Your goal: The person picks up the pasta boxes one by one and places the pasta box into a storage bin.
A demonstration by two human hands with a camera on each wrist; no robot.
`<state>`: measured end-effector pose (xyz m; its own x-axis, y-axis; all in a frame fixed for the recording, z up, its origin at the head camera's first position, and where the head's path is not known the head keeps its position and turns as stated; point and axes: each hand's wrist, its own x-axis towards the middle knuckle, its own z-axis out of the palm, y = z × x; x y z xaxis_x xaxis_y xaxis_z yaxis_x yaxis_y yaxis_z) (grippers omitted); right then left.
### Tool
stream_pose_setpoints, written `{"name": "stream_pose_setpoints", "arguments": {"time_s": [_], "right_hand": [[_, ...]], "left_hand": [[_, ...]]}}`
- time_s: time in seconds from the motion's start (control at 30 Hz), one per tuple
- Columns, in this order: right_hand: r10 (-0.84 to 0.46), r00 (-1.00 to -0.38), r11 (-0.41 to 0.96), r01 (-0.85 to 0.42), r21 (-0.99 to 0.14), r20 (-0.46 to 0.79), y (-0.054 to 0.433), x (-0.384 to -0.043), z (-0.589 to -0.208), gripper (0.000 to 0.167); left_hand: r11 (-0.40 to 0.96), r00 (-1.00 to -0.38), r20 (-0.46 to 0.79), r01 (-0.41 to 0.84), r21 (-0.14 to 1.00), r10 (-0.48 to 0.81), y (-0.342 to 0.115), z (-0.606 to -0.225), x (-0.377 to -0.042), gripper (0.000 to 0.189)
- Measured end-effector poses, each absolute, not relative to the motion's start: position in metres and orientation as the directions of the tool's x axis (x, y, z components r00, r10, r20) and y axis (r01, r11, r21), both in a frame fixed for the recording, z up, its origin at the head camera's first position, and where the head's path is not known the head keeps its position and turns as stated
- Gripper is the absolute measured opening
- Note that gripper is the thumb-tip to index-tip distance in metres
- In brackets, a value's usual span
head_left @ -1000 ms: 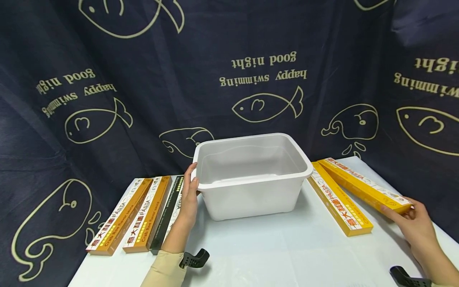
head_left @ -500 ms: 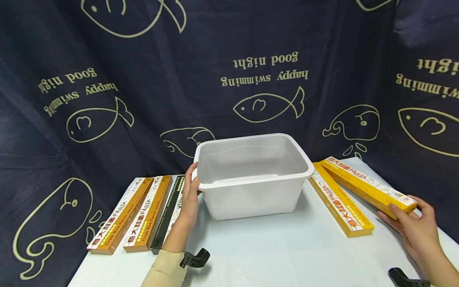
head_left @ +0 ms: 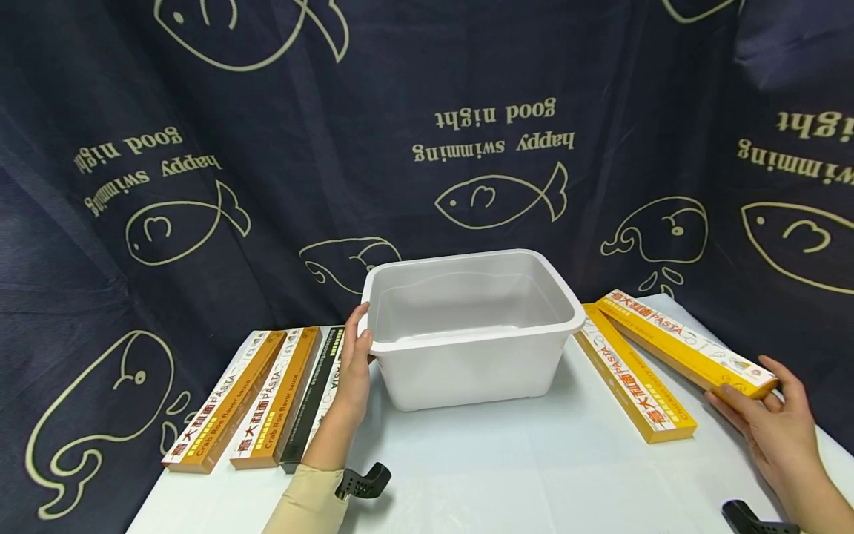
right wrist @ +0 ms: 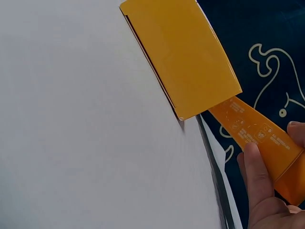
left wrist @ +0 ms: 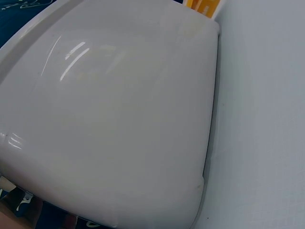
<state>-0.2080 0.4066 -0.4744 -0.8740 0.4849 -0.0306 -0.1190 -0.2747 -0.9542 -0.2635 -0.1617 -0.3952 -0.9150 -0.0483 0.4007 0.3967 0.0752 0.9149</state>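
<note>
My left hand (head_left: 352, 371) grips the left rim of a white plastic bin (head_left: 467, 374), thumb on the near side. The bin stands upright in the middle of the table, and its wall (left wrist: 119, 109) fills much of the left wrist view. My right hand (head_left: 780, 423) pinches the near end of a yellow pasta box (head_left: 687, 341) between thumb and fingers. That end is raised, while the far end lies by a second yellow pasta box (head_left: 634, 378). In the right wrist view, the held pasta box (right wrist: 257, 136) shows partly behind the second one's end (right wrist: 183, 57).
Left of the bin lie two orange-brown pasta boxes (head_left: 223, 404) (head_left: 276, 400) and a black one (head_left: 313, 400), partly covered by my left forearm. A dark curtain (head_left: 494, 67) with fish drawings hangs right behind the white table (head_left: 494, 467).
My right hand has shifted slightly right with the near end of the yellow pasta box, and the box has turned to show more of its printed top. The left hand and bin stay put.
</note>
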Motion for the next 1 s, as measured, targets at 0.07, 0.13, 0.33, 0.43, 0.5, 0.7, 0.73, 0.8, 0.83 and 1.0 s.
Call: {"name": "stream_pose_setpoints", "arguments": {"time_s": [0.07, 0.13, 0.33, 0.43, 0.5, 0.7, 0.73, 0.8, 0.83, 1.0], "right_hand": [[0.481, -0.877, -0.273, -0.131, -0.953, -0.017, 0.406, -0.207, -0.475, 0.100], [0.476, -0.879, -0.279, -0.150, -0.948, -0.001, 0.405, -0.206, -0.474, 0.098], [0.474, -0.880, -0.266, -0.171, -0.949, 0.026, 0.403, -0.205, -0.473, 0.091], [0.492, -0.870, -0.236, -0.153, -0.960, 0.018, 0.403, -0.205, -0.471, 0.092], [0.524, -0.852, -0.193, -0.125, -0.973, 0.005, 0.402, -0.205, -0.468, 0.093], [0.600, -0.800, -0.116, -0.073, -0.991, -0.011, 0.398, -0.206, -0.458, 0.090], [0.606, -0.796, -0.115, -0.073, -0.991, -0.011, 0.397, -0.206, -0.456, 0.090], [0.618, -0.786, -0.121, -0.074, -0.990, -0.016, 0.395, -0.207, -0.452, 0.089], [0.625, -0.780, -0.117, -0.070, -0.991, -0.018, 0.394, -0.207, -0.450, 0.089], [0.637, -0.770, -0.154, -0.087, -0.984, -0.032, 0.391, -0.208, -0.442, 0.089]], "left_hand": [[0.073, -0.915, 0.401, 0.397, 0.915, -0.046, -0.162, -0.396, -0.264, 0.055], [0.070, -0.916, 0.398, 0.395, 0.916, -0.045, -0.162, -0.396, -0.264, 0.055], [0.064, -0.917, 0.397, 0.394, 0.917, -0.046, -0.162, -0.397, -0.264, 0.054], [0.062, -0.915, 0.401, 0.398, 0.915, -0.047, -0.162, -0.397, -0.264, 0.054], [0.062, -0.915, 0.401, 0.398, 0.915, -0.045, -0.162, -0.397, -0.264, 0.055], [0.066, -0.919, 0.393, 0.391, 0.918, -0.035, -0.160, -0.396, -0.263, 0.054], [0.065, -0.919, 0.393, 0.391, 0.918, -0.034, -0.160, -0.396, -0.263, 0.054], [0.068, -0.918, 0.394, 0.391, 0.918, -0.034, -0.160, -0.396, -0.263, 0.054], [0.072, -0.918, 0.395, 0.392, 0.917, -0.034, -0.160, -0.396, -0.263, 0.054], [0.074, -0.920, 0.390, 0.387, 0.919, -0.042, -0.162, -0.396, -0.263, 0.055]]}}
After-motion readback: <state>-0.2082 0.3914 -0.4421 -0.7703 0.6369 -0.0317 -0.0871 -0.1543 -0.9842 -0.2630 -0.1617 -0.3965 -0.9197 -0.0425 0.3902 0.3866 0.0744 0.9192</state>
